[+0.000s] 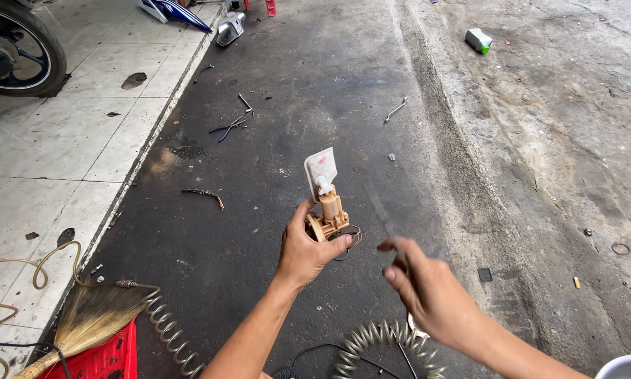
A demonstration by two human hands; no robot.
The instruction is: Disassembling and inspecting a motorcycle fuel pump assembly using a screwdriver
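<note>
Oily concrete floor point(315, 84) outside workshop — left hand point(305, 253) closed round tan pump assembly point(327, 203), held up mid-frame. Right hand point(431, 291) blurred beside it, pinching thin tool point(382, 214) — inspection step, steady aim needed.

The part point(327, 203) held up in the left hand point(305, 251) is tan and amber plastic, topped by a white filter bag with a faint pink blotch, and thin red and black wires trail from its base. The ground point(315, 84) is dark, oil-stained grey, paler and dusty toward the right. The tiled floor point(56, 147) is off-white with dark spots. The broom point(91, 319) is straw-yellow and lies over a bright red crate point(105, 358). The coiled hose point(164, 326) is pale grey-green. The pliers point(225, 129) have blue handles. A small white and green container point(478, 40) lies far off, and the motorcycle panel point(178, 14) is blue and white.
</note>
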